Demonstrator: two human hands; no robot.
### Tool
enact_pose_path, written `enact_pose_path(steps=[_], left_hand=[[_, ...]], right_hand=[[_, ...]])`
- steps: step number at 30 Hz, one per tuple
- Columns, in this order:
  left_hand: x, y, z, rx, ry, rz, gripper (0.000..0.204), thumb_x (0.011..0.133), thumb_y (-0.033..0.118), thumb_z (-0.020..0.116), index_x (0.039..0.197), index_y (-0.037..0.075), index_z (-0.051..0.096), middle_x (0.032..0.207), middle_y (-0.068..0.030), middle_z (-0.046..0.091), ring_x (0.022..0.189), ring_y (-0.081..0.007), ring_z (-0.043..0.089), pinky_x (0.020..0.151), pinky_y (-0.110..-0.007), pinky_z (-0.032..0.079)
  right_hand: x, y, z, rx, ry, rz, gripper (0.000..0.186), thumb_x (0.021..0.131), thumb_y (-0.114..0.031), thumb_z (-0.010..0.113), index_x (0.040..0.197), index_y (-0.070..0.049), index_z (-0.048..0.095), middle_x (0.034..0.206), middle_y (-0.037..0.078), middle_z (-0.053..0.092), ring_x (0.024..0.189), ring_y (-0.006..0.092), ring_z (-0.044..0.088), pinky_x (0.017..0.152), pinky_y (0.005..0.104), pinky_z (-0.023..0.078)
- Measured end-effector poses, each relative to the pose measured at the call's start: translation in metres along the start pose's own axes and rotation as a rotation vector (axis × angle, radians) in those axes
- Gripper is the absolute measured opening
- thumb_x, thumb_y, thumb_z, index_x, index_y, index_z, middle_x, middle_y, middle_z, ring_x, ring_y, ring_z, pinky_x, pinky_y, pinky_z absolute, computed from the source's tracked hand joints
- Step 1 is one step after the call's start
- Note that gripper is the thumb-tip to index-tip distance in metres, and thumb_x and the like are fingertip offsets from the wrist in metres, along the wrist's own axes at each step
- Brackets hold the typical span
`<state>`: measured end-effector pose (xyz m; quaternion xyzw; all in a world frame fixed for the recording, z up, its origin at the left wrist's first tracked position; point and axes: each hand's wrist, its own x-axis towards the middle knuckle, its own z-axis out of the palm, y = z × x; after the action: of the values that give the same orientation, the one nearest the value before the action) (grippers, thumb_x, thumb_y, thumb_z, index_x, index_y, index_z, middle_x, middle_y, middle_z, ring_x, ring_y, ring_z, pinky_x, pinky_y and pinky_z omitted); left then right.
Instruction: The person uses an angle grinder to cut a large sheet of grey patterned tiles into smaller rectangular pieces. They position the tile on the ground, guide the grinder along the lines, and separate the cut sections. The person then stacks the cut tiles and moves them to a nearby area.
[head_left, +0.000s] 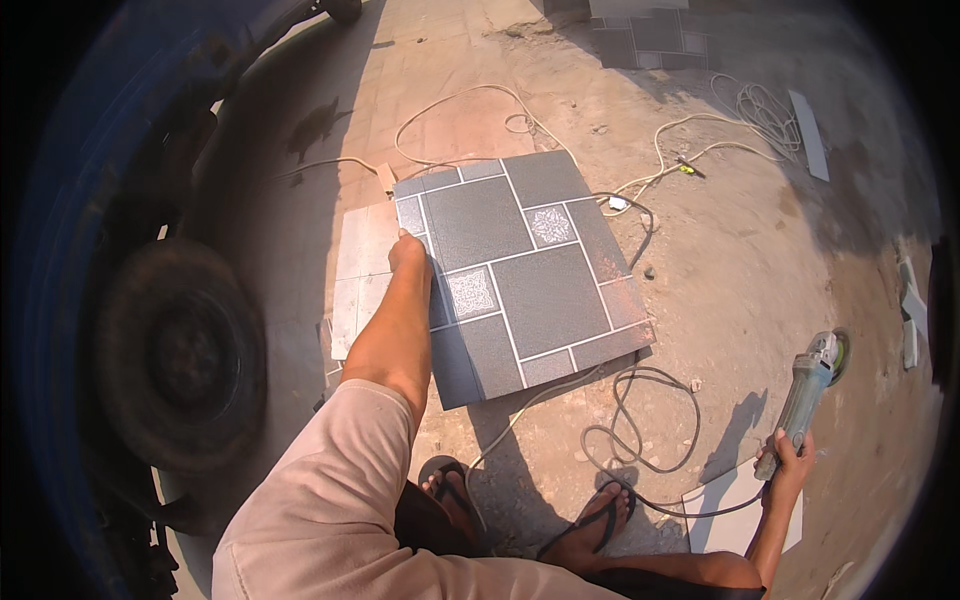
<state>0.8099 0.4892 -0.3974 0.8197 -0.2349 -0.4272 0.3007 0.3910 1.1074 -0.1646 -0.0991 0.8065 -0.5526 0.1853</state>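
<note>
Tile [555, 305]: grey, white-lined, two speckled squares; askew before the feet [593, 528].
Left hand [409, 255]: pinching its left edge.
Right hand [792, 458]: wrapped round the grinder [806, 390].
Edges: dark cord [697, 420] loops near the lower one.
Room: ground [735, 310] between tile and grinder.

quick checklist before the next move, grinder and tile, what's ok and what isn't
1. Grinder held: ok, right hand around its handle end.
2. Left hand on the tile: ok, at its left edge.
3. Disc apart from the tile: ok.
4. Disc stopped: cannot tell.
5. Tile supported underneath: cannot tell, underside hidden.
6. Toes covered: not ok, flip-flops leave them bare.
</note>
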Motion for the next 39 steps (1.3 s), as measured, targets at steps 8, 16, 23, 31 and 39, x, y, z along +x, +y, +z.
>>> enact_pose_path(steps=[8, 16, 23, 31, 39], left_hand=[[0.012, -0.037, 0.024, -0.052, -0.009, 0.002, 0.042, 0.104, 0.026, 0.066, 0.127, -0.009, 0.069, 0.135, -0.0343, 0.069, 0.123, -0.0459, 0.07, 0.105, -0.048, 0.058], [-0.005, -0.019, -0.006, 0.447, -0.296, 0.296, 0.044, 0.099, 0.019, 0.059, 0.131, -0.01, 0.07, 0.135, -0.0336, 0.069, 0.13, -0.0468, 0.065, 0.11, -0.051, 0.054], [-0.015, -0.01, -0.058, 1.127, -0.493, 0.694, 0.057, 0.096, 0.031, 0.072, 0.145, 0.002, 0.065, 0.168, -0.0234, 0.045, 0.146, -0.0428, 0.054, 0.116, -0.048, 0.049], [0.001, -0.096, -0.129, 1.022, -0.76, 1.205, 0.168, 0.041, 0.082, 0.091, 0.176, 0.025, 0.011, 0.183, -0.0115, 0.013, 0.169, -0.0368, 0.002, 0.133, -0.065, 0.001], [0.006, -0.113, -0.122, 1.004, -0.636, 1.265, 0.171, 0.038, 0.098, 0.078, 0.176, 0.023, 0.012, 0.184, -0.0069, 0.012, 0.17, -0.0311, -0.001, 0.134, -0.06, -0.005]], right_hand=[[0.001, -0.021, 0.049, -0.15, -0.103, -0.069, 0.032, 0.094, -0.022, 0.077, 0.113, -0.003, 0.061, 0.078, 0.005, 0.062, 0.057, 0.0174, 0.063, 0.051, 0.0313, 0.051], [0.014, -0.084, 0.146, -0.267, -0.375, -0.123, 0.04, 0.089, -0.024, 0.081, 0.117, -0.001, 0.064, 0.081, 0.006, 0.065, 0.06, 0.0184, 0.068, 0.053, 0.0321, 0.054], [-0.006, -0.122, 0.274, -0.182, -0.644, -0.132, 0.043, 0.088, -0.021, 0.081, 0.12, 0.003, 0.065, 0.081, 0.007, 0.067, 0.06, 0.0169, 0.068, 0.055, 0.0315, 0.054], [-0.065, -0.085, 0.408, -0.369, -0.853, -0.269, 0.054, 0.084, -0.022, 0.085, 0.126, 0.009, 0.069, 0.096, 0.017, 0.075, 0.077, 0.0216, 0.072, 0.072, 0.0366, 0.058], [-0.102, -0.036, 0.589, -0.213, -0.72, -0.39, 0.041, 0.08, -0.027, 0.087, 0.102, 0.005, 0.074, 0.086, 0.018, 0.076, 0.078, 0.0264, 0.074, 0.075, 0.0402, 0.057]])
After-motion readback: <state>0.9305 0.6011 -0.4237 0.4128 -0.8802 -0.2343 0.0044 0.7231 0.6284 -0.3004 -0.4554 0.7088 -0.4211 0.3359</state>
